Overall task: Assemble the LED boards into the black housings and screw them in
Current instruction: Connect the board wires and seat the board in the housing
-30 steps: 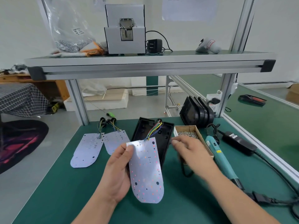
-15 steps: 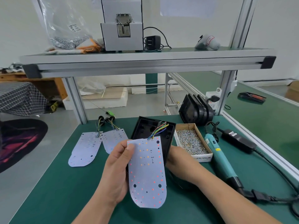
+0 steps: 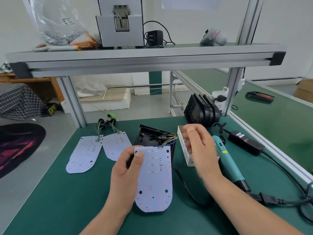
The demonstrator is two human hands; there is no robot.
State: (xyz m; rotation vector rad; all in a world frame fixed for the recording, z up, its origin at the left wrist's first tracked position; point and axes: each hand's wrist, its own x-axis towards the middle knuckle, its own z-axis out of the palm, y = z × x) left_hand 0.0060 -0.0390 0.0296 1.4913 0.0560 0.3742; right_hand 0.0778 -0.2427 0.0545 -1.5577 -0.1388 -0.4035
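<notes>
Board (image 3: 155, 180) white, red-and-amber-dotted — pinched in left hand (image 3: 125, 173); right hand (image 3: 199, 150) blurred, grip unclear

Bench 1: green-matted worktop (image 3: 67, 200), near centre, w/ aluminium-profile uprights (image 3: 72, 102) at far corners.
Overhead shelf (image 3: 144, 55): grey aluminium rail, green mat on top, black end caps, spans L to R.
Bench 2: second green-topped bench (image 3: 271, 124), R, aluminium edge, runs to far.
Wall: plain white wall (image 3: 279, 31), far; white paper sheet (image 3: 191, 4) on it.
Floor: smooth grey floor (image 3: 147, 106).
Rug: dark oval rug w/ red-pink pattern (image 3: 17, 146), L.
Black-white checked cloth (image 3: 17, 99), L, covers some furniture.
Brown wooden table (image 3: 33, 80), far L.
White foam slab (image 3: 105, 102), on floor, far.
Cardboard box (image 3: 304, 89), far R.
Light: soft, even.
</notes>
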